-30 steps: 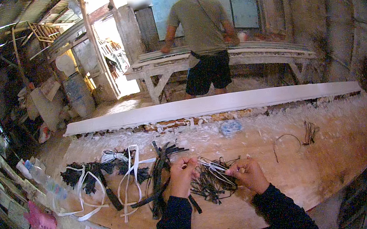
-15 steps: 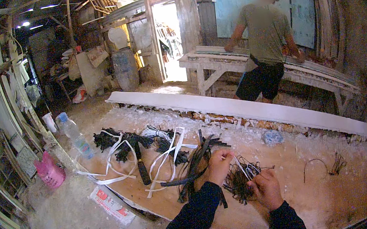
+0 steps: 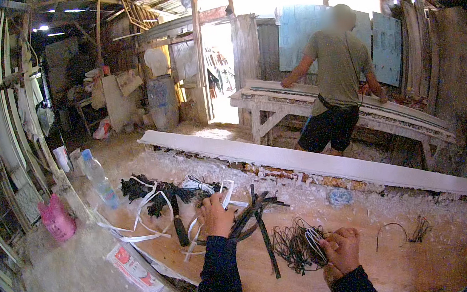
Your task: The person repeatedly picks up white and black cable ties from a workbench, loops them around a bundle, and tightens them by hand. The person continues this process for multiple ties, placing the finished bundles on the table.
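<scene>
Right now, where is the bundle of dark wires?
In the head view, the bundle of dark wires lies on the wooden board, lower centre-right, gripped at its right edge by the right hand.

Left hand (image 3: 217,215) reaches forward; right hand (image 3: 342,248) curled, fingers closed.

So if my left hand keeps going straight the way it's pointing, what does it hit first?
Most likely the white straps tangled with dark strips just past the fingertips of your left hand; beyond those lies the long white board. Depth is hard to judge.

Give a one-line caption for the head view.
Left hand reaches into black and white strips while right hand grips a thin wire bundle on a wooden workbench.
</scene>
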{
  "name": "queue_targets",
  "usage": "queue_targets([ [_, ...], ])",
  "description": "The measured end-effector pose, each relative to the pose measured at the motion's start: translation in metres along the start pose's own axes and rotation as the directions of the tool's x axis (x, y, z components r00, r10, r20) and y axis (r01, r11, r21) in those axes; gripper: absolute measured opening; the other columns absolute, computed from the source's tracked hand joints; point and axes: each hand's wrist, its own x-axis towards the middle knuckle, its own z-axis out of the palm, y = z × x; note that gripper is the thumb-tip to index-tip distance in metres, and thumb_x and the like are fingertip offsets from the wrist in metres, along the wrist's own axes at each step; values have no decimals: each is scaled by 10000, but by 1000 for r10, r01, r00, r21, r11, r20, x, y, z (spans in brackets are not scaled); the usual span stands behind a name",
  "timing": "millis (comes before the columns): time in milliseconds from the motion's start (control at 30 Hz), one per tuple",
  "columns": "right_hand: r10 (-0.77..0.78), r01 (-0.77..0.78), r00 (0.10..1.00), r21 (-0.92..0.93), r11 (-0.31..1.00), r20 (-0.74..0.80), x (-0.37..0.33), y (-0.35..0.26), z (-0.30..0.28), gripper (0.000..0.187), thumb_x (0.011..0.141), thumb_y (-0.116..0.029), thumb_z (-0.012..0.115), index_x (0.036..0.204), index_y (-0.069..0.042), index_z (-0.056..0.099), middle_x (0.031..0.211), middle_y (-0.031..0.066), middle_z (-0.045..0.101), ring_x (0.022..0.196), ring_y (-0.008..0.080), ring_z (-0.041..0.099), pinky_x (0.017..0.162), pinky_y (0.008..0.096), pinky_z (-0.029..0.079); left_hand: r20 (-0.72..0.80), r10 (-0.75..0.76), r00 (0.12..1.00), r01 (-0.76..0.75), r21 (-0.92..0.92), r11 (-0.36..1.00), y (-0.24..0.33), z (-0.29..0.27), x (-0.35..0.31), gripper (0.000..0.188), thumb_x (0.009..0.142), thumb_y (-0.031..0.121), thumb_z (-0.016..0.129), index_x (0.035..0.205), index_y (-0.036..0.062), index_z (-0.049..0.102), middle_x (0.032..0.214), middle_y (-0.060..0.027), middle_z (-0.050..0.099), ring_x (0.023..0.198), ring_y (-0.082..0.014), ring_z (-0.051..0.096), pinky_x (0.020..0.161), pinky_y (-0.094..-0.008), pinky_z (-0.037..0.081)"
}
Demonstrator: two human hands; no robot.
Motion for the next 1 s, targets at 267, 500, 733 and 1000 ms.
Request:
queue_targets([
  [267, 65, -71, 993, -52, 996, -102, -1, -5, 0, 149, 666, -232, 676, 649, -93, 627, 690, 44, 544, 766, 234, 506, 788, 390, 312, 61, -124, 990, 134, -207, 969, -15, 3, 7, 129, 670, 191, 639, 743, 85, 633, 716, -120, 617, 688, -294, 596, 620, -382, 456],
  [500, 44, -45, 961, 2, 999, -273, -1, -5, 0, 99, 698, -160, 646, 691, -73, 599, 743, 63, 544, 774, 241, 498, 756, 373, 324, -50, -61, 997, 40, -353, 935, 15, -28, 33, 148, 710, 172, 656, 747, 29, 646, 716, -141, 601, 686, -282, 588, 622, -348, 443],
  [733, 436, -261, 862, 510, 820, -259, 6, 0, -1, 223, 862, -229, 497, 842, -25, 585, 834, 77, 567, 797, 203, 521, 747, 304, 389, 490, 269, 829, 491, -869, 69, 119, -59, -6, 152, 838, 149, 531, 926, 49, 604, 656, 12, 533, 509, -25, 420, 405, -155, 299],
  [1000, 480, -370, 835, 920, 129, 268, 0, -11, -7, 279, 872, -289, 487, 812, -34, 586, 777, 48, 584, 690, 110, 522, 660, 262, 416, 759, 486, 433, 623, -642, 448, 144, 17, -80, 219, 853, 258, 520, 868, 53, 594, 578, 43, 488, 444, -21, 399, 380, -155, 294],
])
